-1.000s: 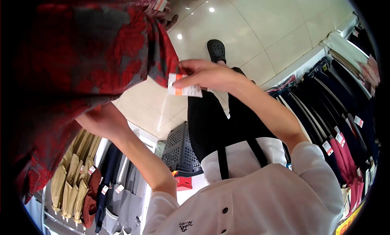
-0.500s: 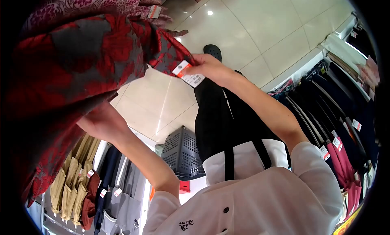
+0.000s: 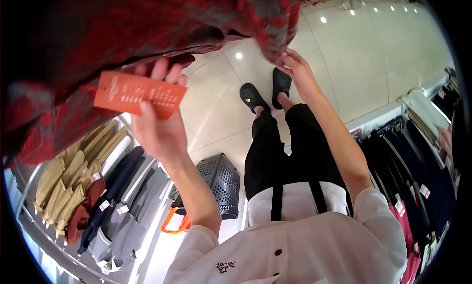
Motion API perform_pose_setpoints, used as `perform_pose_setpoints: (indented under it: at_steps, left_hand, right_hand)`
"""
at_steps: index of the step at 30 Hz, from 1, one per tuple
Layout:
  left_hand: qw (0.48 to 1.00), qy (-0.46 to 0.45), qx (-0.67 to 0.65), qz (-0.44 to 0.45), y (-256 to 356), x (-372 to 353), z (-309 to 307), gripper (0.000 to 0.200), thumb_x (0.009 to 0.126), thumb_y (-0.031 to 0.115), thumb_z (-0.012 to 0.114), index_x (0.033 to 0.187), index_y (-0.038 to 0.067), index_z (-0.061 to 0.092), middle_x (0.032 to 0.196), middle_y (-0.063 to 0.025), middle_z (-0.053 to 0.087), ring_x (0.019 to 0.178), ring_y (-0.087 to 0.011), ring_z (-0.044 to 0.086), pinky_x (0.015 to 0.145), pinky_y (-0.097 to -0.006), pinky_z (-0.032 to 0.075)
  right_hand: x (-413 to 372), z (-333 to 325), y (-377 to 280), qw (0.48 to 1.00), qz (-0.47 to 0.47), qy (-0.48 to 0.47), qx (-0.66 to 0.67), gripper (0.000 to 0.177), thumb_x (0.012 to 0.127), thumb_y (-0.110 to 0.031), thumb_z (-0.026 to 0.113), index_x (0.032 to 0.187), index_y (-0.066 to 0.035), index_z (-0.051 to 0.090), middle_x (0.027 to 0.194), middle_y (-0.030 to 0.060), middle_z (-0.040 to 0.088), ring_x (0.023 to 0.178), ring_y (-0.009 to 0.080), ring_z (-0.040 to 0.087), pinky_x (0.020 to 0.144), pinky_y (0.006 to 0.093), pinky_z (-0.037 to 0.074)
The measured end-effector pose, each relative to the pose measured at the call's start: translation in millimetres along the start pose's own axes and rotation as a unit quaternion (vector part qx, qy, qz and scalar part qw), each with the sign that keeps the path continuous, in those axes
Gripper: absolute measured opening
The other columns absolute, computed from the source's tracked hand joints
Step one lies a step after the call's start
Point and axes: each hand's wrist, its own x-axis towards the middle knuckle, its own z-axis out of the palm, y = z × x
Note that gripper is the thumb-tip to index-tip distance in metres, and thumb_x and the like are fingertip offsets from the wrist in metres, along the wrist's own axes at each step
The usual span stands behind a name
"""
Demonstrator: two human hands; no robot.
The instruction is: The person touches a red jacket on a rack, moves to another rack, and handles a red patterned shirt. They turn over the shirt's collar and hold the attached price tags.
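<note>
A red and dark grey patterned garment [image 3: 162, 23] fills the upper left, and its lower parts are in shadow. My left hand [image 3: 160, 136] is under it, closed on an orange-red hang tag [image 3: 140, 95], with the thumb on the printed face and the fingers behind. The small print is too blurred to read. My right hand [image 3: 299, 72] pinches the hanging corner of the same garment at upper centre. The white price tag is out of sight.
A dark grey shopping basket [image 3: 219, 185] with an orange handle [image 3: 174, 221] stands by my left elbow. Tan trousers [image 3: 69, 178] and grey trousers [image 3: 130, 215] hang on the left. Dark clothes [image 3: 393, 161] hang on the right. My black clogs [image 3: 253, 97] rest on the tiled floor [image 3: 354, 58].
My left hand has come out from beneath the garment with the orange tag. My right hand has let go of the white price tag and moved right, and the garment has shifted right.
</note>
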Motion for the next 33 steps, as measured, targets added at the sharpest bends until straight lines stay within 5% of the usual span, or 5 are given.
perform_pose_setpoints:
  at_steps: [7,14,21,29,33]
  left_hand:
    - [0.998,0.054,0.005,-0.016,26.4,-21.9,5.8,0.028,0.094,0.004,0.054,0.117,-0.012,0.052,0.111,-0.0298,0.061,0.1,-0.0385,0.064,0.087,-0.0482,0.055]
    - [0.996,0.067,-0.003,-0.061,55.3,-35.4,3.8,0.025,0.091,0.004,0.058,0.112,-0.009,0.055,0.107,-0.0224,0.064,0.097,-0.0326,0.066,0.086,-0.0441,0.056]
    - [0.994,0.076,0.047,-0.069,55.9,-45.2,-9.1,0.025,0.092,0.009,0.059,0.113,-0.005,0.057,0.108,-0.0162,0.065,0.101,-0.0301,0.065,0.087,-0.0398,0.053]
    - [0.993,0.091,0.004,-0.075,58.6,-43.9,-2.0,0.03,0.095,0.015,0.056,0.118,-0.003,0.055,0.108,-0.0135,0.065,0.094,-0.0224,0.063,0.084,-0.0351,0.05]
    - [0.993,0.077,-0.042,-0.081,58.9,-37.3,-1.3,0.033,0.098,0.02,0.049,0.12,-0.005,0.053,0.107,-0.0171,0.064,0.092,-0.0225,0.065,0.082,-0.0345,0.052]
  right_hand:
    - [-34.8,43.9,4.2,0.992,-0.041,0.086,0.079,0.039,0.092,-0.017,0.049,0.126,0.001,0.049,0.113,0.0113,0.059,0.106,0.0199,0.057,0.095,0.0323,0.044]
    - [-110.6,94.6,-11.4,0.998,-0.033,-0.054,0.024,0.026,0.097,-0.019,0.047,0.112,0.0,0.059,0.1,0.0106,0.065,0.095,0.0175,0.061,0.088,0.03,0.047]
    - [-169.3,137.5,-52.2,0.958,-0.212,-0.193,0.0,0.019,0.095,-0.01,0.053,0.108,0.004,0.057,0.095,0.0096,0.064,0.088,0.0149,0.06,0.081,0.0286,0.047]
    - [-186.0,161.2,-70.3,0.906,-0.388,-0.168,0.004,0.02,0.086,0.003,0.059,0.105,0.006,0.056,0.085,0.0069,0.058,0.079,0.0136,0.055,0.075,0.0264,0.046]
    - [-226.7,169.3,-91.8,0.865,-0.436,-0.243,0.044,0.012,0.089,-0.008,0.058,0.1,-0.011,0.063,0.073,0.0013,0.06,0.061,0.0133,0.052,0.057,0.0248,0.046]
